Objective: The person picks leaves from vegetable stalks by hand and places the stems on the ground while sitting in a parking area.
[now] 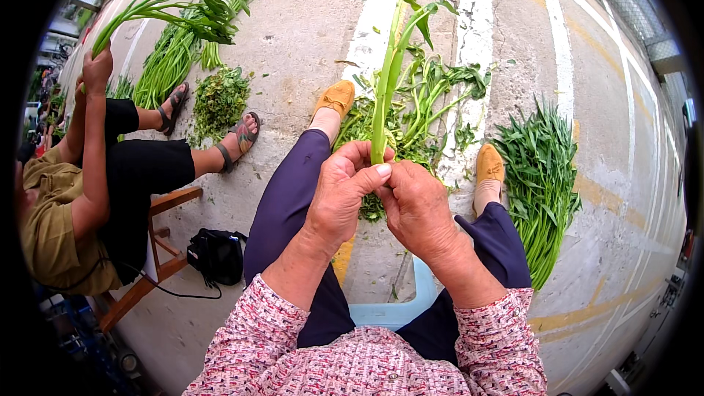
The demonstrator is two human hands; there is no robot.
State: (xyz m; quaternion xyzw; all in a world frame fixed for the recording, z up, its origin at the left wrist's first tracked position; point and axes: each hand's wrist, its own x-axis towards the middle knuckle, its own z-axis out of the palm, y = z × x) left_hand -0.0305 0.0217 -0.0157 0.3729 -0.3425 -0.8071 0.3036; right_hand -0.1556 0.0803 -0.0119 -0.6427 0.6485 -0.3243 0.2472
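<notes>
A thick green water spinach stalk (388, 82) stands nearly upright before me, with a few leaves at its far tip. My left hand (344, 190) grips the stalk's lower end between thumb and fingers. Right beside it, my right hand (421, 203) pinches at the same cut end, and the two thumbs almost touch. The fingers hide the very bottom of the stalk. Below, a loose pile of leaves and trimmed stems (426, 104) lies on the concrete between my feet.
A bundle of long-leaved greens (539, 192) lies beside my right shoe (489, 164). At left, a seated person (71, 198) holds a bunch of greens (176, 5). Near them are a leaf heap (220, 100), stalk bundles (168, 60), a wooden stool (165, 261) and a black bag (215, 256).
</notes>
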